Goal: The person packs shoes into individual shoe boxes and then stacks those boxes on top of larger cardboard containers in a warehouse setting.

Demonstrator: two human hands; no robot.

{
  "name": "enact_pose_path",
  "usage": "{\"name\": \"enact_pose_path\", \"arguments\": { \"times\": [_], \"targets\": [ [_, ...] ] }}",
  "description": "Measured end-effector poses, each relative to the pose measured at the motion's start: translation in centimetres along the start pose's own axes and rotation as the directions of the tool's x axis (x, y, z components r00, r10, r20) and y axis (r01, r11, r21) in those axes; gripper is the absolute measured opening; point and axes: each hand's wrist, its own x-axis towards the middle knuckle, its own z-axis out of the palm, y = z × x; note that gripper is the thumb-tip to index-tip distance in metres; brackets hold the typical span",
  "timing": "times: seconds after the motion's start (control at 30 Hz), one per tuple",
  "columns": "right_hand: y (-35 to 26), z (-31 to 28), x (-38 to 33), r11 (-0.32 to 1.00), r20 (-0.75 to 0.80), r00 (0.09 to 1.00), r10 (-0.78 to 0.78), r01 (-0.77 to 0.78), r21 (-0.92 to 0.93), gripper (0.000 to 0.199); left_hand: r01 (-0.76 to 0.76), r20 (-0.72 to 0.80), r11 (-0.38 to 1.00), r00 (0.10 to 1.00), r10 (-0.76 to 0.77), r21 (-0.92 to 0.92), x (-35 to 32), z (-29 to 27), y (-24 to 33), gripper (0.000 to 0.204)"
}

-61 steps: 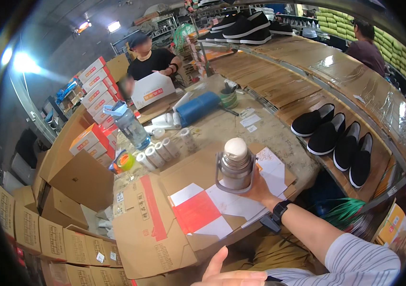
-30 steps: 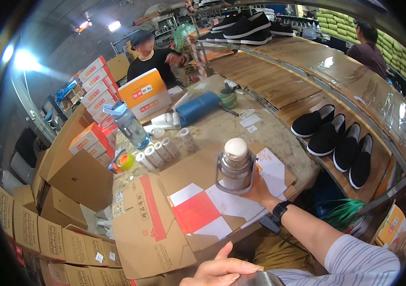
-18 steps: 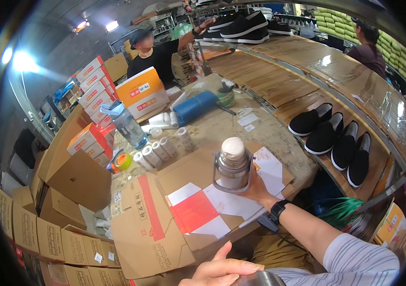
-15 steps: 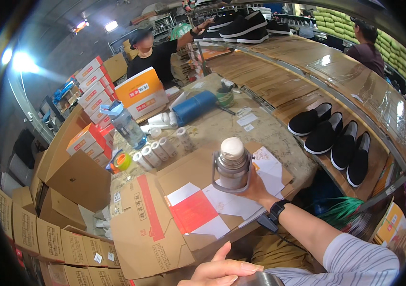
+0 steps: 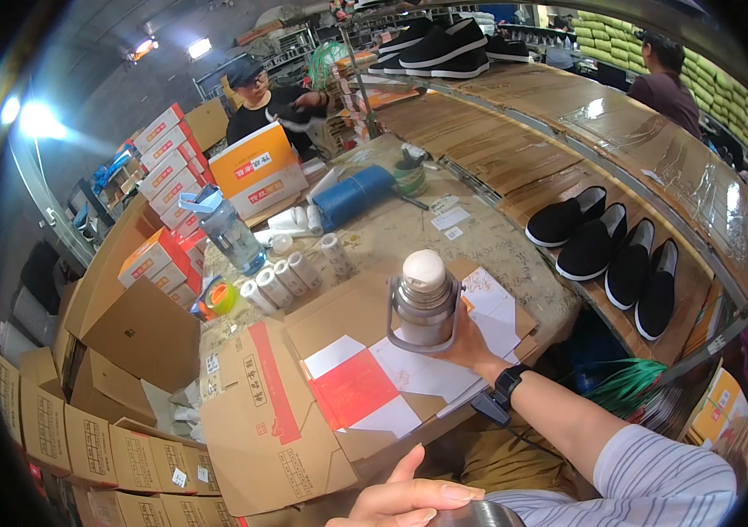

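My right hand (image 5: pixel 472 344) is closed round a steel vacuum flask (image 5: pixel 425 307) with a grey carrying loop and a pale rounded stopper. The flask stands upright over white sheets and flattened cardboard on the table; whether its base touches them is hidden. At the bottom edge, my left hand (image 5: pixel 405 502) has its fingers over a rounded metal lid (image 5: pixel 479 516), mostly cut off by the frame. A red and white sheet (image 5: pixel 352 388) lies left of the flask on the flattened brown carton (image 5: pixel 260 430).
Label rolls (image 5: pixel 273 285), a water bottle (image 5: pixel 232 230) and a blue roll (image 5: pixel 356 195) stand on the table. Black slip-on shoes (image 5: pixel 602 241) line the shelf at right. Brown cartons (image 5: pixel 89 439) fill the lower left. A co-worker (image 5: pixel 273 110) stands behind an orange box (image 5: pixel 257 169).
Both my hands keep their hold on the flask and the lid. The co-worker's arm has come down from the shoes on the shelf to the chest, with a dark-and-white thing in hand.
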Motion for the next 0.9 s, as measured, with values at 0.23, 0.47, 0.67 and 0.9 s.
{"name": "enact_pose_path", "arguments": {
  "times": [0.23, 0.47, 0.67, 0.9],
  "targets": [
    [1.0, 0.1, -0.1, 1.0, 0.004, 1.0, -0.003, 0.003, -0.011, 0.107, 0.082, -0.06, 0.997, 0.995, -0.082, -0.003, 0.3, 2.0, 1.7, 0.078],
    [0.8, 0.3, -0.2, 0.999, -0.011, 0.999, -0.034, 0.034, -0.041, 0.109, 0.068, -0.093, 0.997, 0.994, -0.064, 0.035, 0.8, 2.5, 2.3, 0.077],
    [0.6, 0.1, -0.1, 0.995, -0.022, 0.997, -0.077, 0.075, -0.06, 0.108, -0.006, -0.013, 0.998, 1.0, 0.007, 0.065, 0.5, 1.0, 1.2, 0.07],
    [0.2, 0.3, -0.2, 0.992, -0.039, 0.994, -0.105, 0.102, -0.078, 0.108, -0.07, -0.062, 0.997, 0.995, 0.072, 0.035, 0.2, 0.8, 0.7, 0.051]
  ]
}}
